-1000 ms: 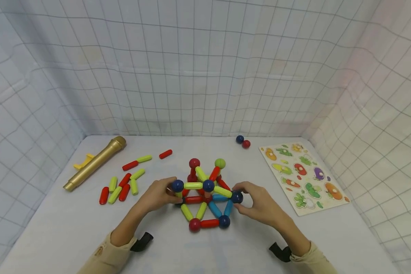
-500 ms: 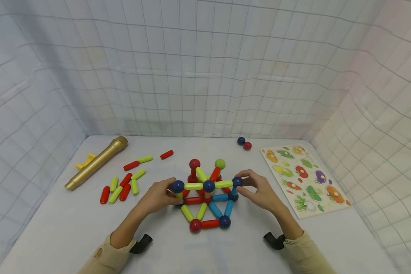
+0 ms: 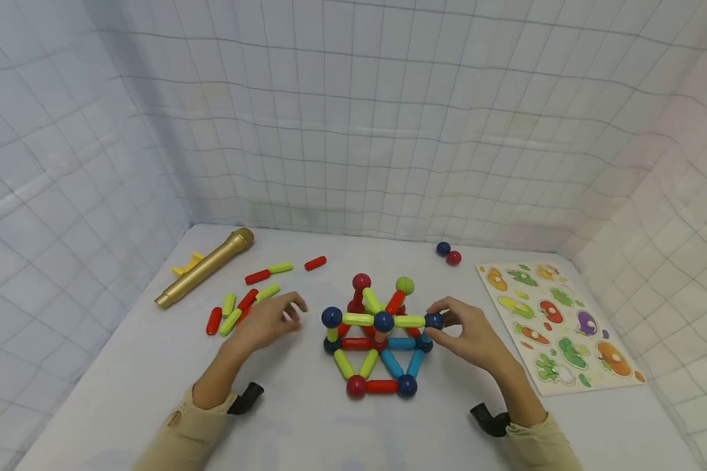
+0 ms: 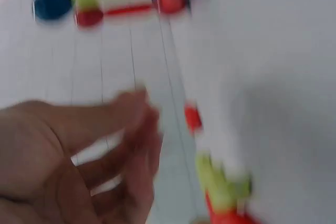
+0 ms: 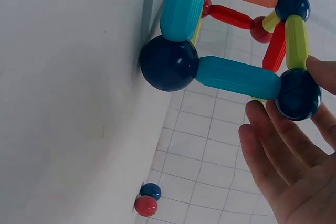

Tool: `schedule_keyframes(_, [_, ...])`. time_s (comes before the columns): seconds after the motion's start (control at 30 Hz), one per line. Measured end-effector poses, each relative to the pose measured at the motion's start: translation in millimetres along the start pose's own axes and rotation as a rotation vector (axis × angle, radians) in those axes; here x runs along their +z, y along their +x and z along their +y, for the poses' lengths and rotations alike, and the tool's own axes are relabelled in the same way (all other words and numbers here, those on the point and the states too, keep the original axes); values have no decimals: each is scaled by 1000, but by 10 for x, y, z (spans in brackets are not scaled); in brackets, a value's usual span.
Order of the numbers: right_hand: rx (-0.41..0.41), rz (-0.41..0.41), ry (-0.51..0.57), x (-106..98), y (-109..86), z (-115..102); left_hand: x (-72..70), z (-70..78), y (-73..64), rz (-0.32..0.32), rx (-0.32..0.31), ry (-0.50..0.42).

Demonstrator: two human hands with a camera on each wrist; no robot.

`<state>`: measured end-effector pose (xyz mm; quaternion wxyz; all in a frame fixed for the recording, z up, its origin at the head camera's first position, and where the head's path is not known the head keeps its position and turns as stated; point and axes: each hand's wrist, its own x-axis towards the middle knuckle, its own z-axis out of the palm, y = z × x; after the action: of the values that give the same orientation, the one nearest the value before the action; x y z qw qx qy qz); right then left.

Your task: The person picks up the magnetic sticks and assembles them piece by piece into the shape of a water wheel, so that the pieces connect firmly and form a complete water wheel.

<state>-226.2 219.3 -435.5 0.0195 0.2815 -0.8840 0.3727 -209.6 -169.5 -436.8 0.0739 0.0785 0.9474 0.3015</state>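
A structure of rods and balls in red, yellow-green and blue stands mid-table, with a red rod (image 3: 381,387) along its front base. My right hand (image 3: 472,330) pinches the dark blue ball (image 5: 298,94) at its upper right corner, between thumb and fingers. This ball sits atop an upright blue rod (image 5: 239,76) and joins a yellow-green rod (image 3: 409,321) leading to the upper middle ball (image 3: 383,321). My left hand (image 3: 269,320) hovers left of the structure, apart from the upper left ball (image 3: 332,317), its fingers loosely bent around nothing. The left wrist view is blurred.
Several loose red and yellow-green rods (image 3: 231,322) lie beyond my left hand. A gold toy microphone (image 3: 206,267) lies at the back left, over something yellow (image 3: 187,263). Two balls (image 3: 453,258) rest at the back; a vegetable picture board (image 3: 556,327) lies right.
My right hand has raised the right blue ball onto the upright blue rod. The left hand has let go of the left corner and moved left. The head view has shifted.
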Motion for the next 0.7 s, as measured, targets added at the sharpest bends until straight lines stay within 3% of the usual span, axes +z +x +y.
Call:
schedule_keyframes(0.07, [-17, 16, -58, -9, -21, -14, -178, -145, -36, 77, -94, 117])
schedule_keyframes(0.17, [-60, 88, -179, 7, -36, -129, -377, -379, -123, 127, -250, 228])
schedule_keyframes(0.27, [-132, 165, -265, 76, -5, -340, -475, -563, -217, 73, -377, 239])
schedule_keyframes(0.33, [-187, 182, -303, 154, 51, -489, -499, -647, -256, 38, -421, 233])
schedule_keyframes(0.47, [-240, 137, -411, 333, 172, -680, -473, -726, -278, 14, -444, 211])
schedule_keyframes(0.6, [-193, 92, -518, 454, 191, -703, -421, -760, -261, 31, -427, 190])
schedule_keyframes(0.7, [-178, 89, -541, 486, 168, -678, -416, -776, -246, 41, -425, 181])
